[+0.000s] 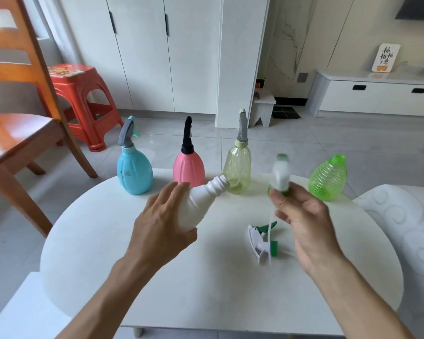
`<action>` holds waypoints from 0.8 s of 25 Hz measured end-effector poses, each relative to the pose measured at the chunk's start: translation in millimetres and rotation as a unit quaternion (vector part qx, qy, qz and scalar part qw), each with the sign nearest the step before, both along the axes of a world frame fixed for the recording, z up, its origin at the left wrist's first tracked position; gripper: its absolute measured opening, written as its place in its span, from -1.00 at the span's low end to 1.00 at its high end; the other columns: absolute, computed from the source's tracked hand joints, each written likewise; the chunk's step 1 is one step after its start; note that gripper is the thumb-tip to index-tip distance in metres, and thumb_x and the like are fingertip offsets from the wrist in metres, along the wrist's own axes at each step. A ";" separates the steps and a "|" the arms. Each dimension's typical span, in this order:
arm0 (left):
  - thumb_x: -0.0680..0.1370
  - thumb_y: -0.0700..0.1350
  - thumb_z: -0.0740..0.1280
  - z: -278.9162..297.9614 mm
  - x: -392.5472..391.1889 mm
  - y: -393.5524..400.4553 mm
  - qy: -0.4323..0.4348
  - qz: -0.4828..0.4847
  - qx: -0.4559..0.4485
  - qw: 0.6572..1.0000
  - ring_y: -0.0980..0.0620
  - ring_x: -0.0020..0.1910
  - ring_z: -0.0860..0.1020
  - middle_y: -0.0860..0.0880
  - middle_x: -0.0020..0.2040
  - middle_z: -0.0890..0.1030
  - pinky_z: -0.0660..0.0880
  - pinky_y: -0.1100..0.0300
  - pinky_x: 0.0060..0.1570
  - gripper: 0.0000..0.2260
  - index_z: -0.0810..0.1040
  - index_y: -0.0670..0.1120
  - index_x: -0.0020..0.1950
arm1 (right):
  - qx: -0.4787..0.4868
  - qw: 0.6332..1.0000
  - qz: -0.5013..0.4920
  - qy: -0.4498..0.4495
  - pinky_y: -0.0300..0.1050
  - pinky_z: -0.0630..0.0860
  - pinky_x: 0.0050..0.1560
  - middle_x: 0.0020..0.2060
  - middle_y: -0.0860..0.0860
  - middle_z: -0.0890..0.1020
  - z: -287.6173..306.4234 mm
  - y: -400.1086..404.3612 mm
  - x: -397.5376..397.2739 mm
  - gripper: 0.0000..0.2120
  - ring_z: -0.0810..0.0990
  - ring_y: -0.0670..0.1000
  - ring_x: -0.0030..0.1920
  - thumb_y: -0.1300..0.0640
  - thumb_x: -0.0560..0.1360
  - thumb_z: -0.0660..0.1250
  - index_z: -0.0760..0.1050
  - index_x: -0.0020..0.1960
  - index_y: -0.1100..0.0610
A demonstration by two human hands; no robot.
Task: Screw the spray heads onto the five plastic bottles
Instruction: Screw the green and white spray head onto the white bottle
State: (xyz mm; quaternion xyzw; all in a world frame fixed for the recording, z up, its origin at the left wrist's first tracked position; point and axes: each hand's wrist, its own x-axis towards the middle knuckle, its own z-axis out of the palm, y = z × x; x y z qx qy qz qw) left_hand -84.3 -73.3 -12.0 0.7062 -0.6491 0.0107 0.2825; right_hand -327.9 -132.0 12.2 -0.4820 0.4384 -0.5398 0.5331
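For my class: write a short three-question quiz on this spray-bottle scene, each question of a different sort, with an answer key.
1. True or false: the green ribbed bottle already has a spray head on it.
2. Which hand holds the white bottle? A) the left hand B) the right hand C) neither
3. Fill in: the spare spray head lying on the white table is white and ____.

Key
1. False: its neck is open. The blue bottle, pink bottle and pale yellow bottle each carry a head.
2. A. The right hand holds a blurred white-and-green spray head.
3. green
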 end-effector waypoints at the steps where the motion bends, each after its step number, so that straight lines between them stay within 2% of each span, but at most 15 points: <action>1: 0.22 0.02 0.57 0.3 3.2 2.2 0.003 0.004 0.002 1.000 -0.07 0.17 0.50 0.09 0.32 0.50 0.51 0.08 -0.14 -0.20 0.37 0.07 0.43 | 0.012 0.998 -0.002 -0.059 -0.14 0.48 0.02 -0.08 -0.16 0.73 5.7 -1.7 -4.9 -0.79 0.62 -0.18 -0.03 0.01 0.31 0.50 0.69 -0.04 -0.06; 4: 0.22 0.03 0.56 0.8 6.2 7.1 0.002 -0.014 0.020 1.000 -0.04 0.14 0.50 0.13 0.29 0.50 0.45 0.13 -0.17 -0.22 0.38 0.10 0.41 | 0.046 0.983 -0.027 -0.177 -0.04 0.45 0.09 0.14 -0.09 0.69 12.8 -7.6 -13.9 -0.83 0.58 -0.06 0.16 0.01 0.37 0.41 0.61 -0.03 -0.06; 6: 0.21 0.03 0.56 -2.2 5.5 8.8 -0.009 -0.013 0.034 0.999 -0.04 0.14 0.50 0.14 0.30 0.49 0.42 0.14 -0.21 -0.22 0.38 0.10 0.41 | 0.054 0.977 -0.043 -0.202 -0.03 0.45 0.10 0.16 -0.08 0.68 14.2 -7.5 -13.4 -0.85 0.58 -0.03 0.19 0.01 0.40 0.37 0.57 -0.02 -0.07; 14: 0.23 0.01 0.55 -4.5 5.4 3.6 -0.011 0.022 0.031 0.999 -0.07 0.12 0.50 0.12 0.26 0.52 0.39 0.13 -0.22 -0.25 0.39 0.09 0.39 | 0.024 0.980 -0.058 -0.190 -0.04 0.46 0.10 0.18 -0.05 0.68 17.3 -7.5 -15.7 -0.82 0.59 -0.03 0.19 0.00 0.42 0.36 0.56 0.02 -0.07; 20: 0.21 -0.01 0.57 -3.8 2.6 4.6 0.005 -0.031 0.011 0.999 -0.05 0.14 0.50 0.14 0.28 0.50 0.44 0.14 -0.17 -0.22 0.39 0.10 0.40 | 0.025 0.987 0.003 -0.159 -0.01 0.45 0.08 0.19 -0.02 0.68 5.1 -5.9 -5.5 -0.87 0.59 -0.02 0.16 0.02 0.44 0.36 0.59 -0.02 -0.05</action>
